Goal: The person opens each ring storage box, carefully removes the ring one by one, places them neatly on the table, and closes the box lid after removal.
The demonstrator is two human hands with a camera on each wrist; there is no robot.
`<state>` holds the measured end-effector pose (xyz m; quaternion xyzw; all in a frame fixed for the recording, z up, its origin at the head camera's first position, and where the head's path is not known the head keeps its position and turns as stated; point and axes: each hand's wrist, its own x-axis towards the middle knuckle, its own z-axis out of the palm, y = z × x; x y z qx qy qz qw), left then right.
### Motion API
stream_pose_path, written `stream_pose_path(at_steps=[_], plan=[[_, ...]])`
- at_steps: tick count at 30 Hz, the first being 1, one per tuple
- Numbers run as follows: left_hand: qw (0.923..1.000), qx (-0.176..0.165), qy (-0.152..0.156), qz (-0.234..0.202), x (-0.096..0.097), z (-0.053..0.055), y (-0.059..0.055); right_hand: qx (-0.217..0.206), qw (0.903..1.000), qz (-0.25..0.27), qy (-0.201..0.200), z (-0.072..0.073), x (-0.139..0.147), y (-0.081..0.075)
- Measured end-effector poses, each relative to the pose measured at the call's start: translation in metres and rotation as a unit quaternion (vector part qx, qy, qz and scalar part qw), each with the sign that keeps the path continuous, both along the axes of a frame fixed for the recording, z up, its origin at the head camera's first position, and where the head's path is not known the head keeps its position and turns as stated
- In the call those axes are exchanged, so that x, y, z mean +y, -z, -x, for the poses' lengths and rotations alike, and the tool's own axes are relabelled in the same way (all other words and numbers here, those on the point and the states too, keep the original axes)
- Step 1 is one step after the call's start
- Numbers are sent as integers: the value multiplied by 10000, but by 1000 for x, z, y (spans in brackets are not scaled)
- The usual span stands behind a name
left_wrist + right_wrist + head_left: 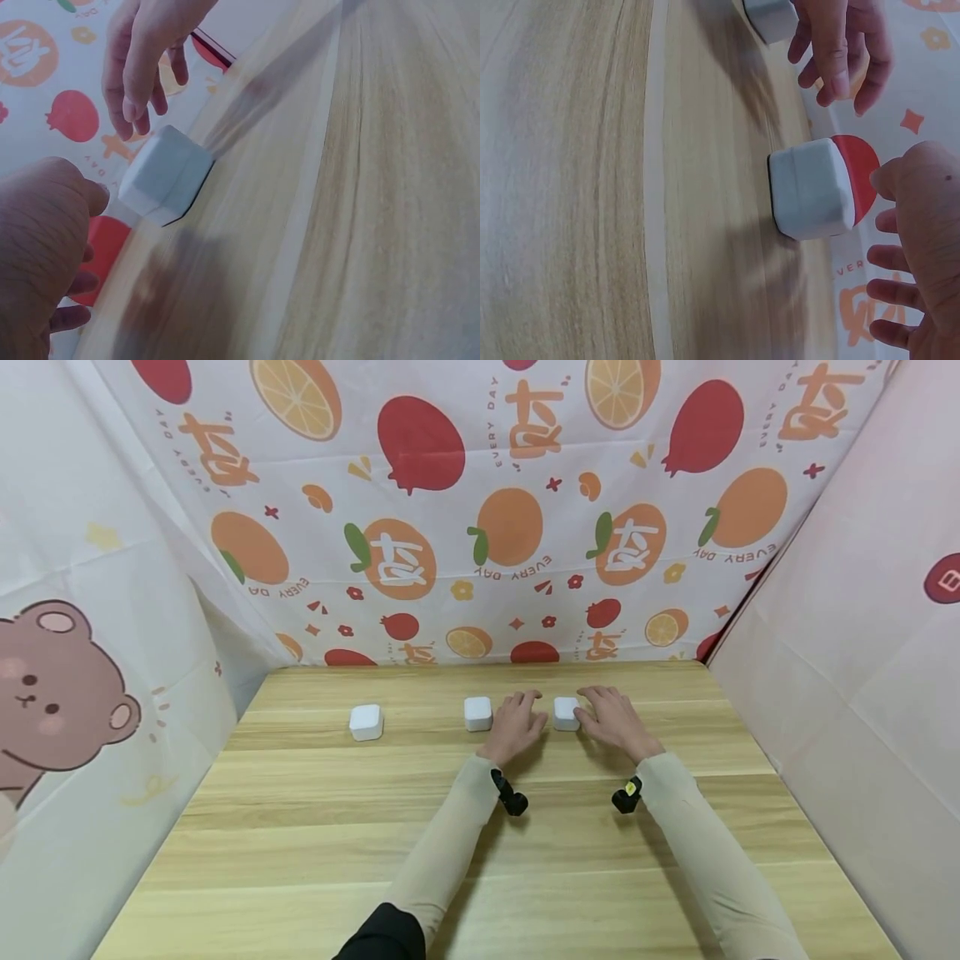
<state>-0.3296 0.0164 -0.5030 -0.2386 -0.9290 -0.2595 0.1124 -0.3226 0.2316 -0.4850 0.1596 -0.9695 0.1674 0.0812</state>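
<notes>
Three small white rounded boxes stand in a row on the wooden table. Between my two hands is the right-hand box, with a faint seam round its side in the right wrist view. My right hand hovers at that box's right side, thumb close to it and fingers spread; whether it touches cannot be told. On the box's other side my left hand is held above the table with loosely bent fingers, apart from the box and holding nothing. Just left of it sits the middle box.
Farther left stands the third white box. A fruit-printed cloth hangs along the table's back edge, with pale cloths on both sides. The wooden table stretches toward the front. Each wrist wears a small black camera.
</notes>
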Motion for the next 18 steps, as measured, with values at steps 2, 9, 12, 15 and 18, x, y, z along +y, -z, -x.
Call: stream_pose_path(at_steps=[2,9,12,15,18], plan=[[10000,62,23,-40,1,1,2,42,10000,2,-18,0,1,0],[9999,-80,80,-53,5,3,5,164,9998,-7,-87,-1,3,-1],[9999,-91,105,-83,6,3,5,152,9998,39,-102,0,4,0],[9998,-77,141,-122,7,3,7,106,9999,67,-115,0,4,1],[9996,-154,179,-152,9,3,9,95,9998,78,-155,0,5,1]])
